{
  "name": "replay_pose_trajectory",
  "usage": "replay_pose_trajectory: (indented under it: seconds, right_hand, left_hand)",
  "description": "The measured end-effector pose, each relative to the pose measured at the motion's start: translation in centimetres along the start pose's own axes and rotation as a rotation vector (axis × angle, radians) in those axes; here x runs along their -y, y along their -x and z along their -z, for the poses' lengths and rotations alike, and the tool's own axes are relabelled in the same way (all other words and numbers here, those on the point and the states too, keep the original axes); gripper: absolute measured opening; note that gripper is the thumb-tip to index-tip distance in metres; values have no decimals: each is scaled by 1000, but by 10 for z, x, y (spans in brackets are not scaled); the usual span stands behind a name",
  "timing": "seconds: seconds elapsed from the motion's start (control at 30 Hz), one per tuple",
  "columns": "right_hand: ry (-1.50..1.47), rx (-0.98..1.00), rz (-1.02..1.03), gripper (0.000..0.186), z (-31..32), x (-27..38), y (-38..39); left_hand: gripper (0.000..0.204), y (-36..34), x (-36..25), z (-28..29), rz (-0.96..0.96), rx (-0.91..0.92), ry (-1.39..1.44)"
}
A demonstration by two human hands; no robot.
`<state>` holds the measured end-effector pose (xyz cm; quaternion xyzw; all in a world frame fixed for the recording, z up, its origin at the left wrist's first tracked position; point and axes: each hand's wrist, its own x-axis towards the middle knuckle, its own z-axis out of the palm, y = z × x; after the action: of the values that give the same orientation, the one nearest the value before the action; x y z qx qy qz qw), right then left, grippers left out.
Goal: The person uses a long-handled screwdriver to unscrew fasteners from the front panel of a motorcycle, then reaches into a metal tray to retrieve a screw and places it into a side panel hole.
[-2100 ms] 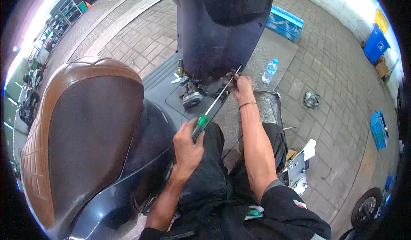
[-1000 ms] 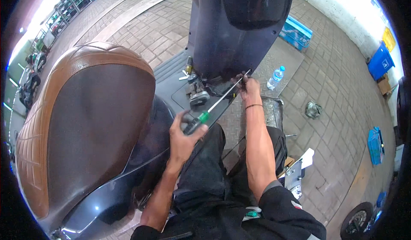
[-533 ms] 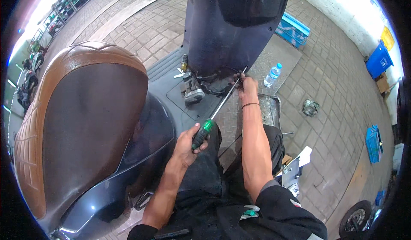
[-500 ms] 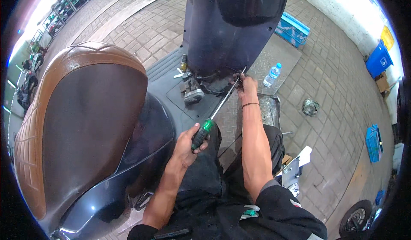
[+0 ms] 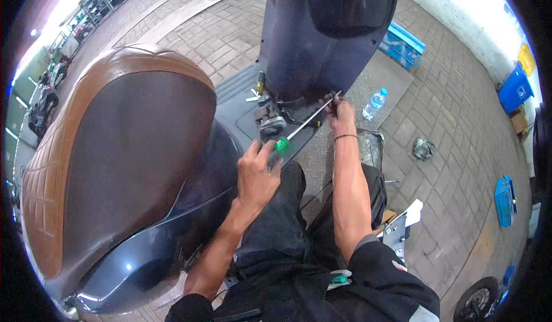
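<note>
My left hand (image 5: 259, 175) is wrapped round the green and black handle of a long screwdriver (image 5: 310, 118). Its metal shaft slants away to the right, up to the lower right edge of the dark scooter leg shield (image 5: 322, 52). There my right hand (image 5: 344, 113) has its fingers curled at the tip end of the shaft. Whether they also pinch a small part is hidden. Left of the shaft, a metal lock-like assembly with a cable (image 5: 270, 118) lies on the grey footboard (image 5: 244, 115). A key (image 5: 253, 96) and a short yellow-black piece (image 5: 261, 82) are beside it.
The brown scooter seat (image 5: 138, 149) fills the left. A water bottle (image 5: 375, 103) stands on the metal plate, near a tray (image 5: 376, 149). Blue toolboxes (image 5: 402, 46) are behind, a crumpled bundle (image 5: 423, 149) lies on the paving, and a wheel (image 5: 478, 300) is at lower right.
My left hand has moved forward and turned so its back faces up, covering more of the handle. The screwdriver lies at a flatter slant. My right hand stays at the panel edge.
</note>
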<state>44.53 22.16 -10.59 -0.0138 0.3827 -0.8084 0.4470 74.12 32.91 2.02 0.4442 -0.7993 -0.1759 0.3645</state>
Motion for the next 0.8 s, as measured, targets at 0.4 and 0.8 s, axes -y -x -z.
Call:
replay_pose_trajectory:
  seconds: [0.4, 0.8]
  right_hand:
    - [46, -32, -14, 19, 3, -11, 0]
    - [16, -83, -3, 19, -7, -7, 6]
  left_hand:
    - [38, 43, 32, -48, 29, -42, 99]
    - [32, 36, 25, -30, 1075, 434, 1017]
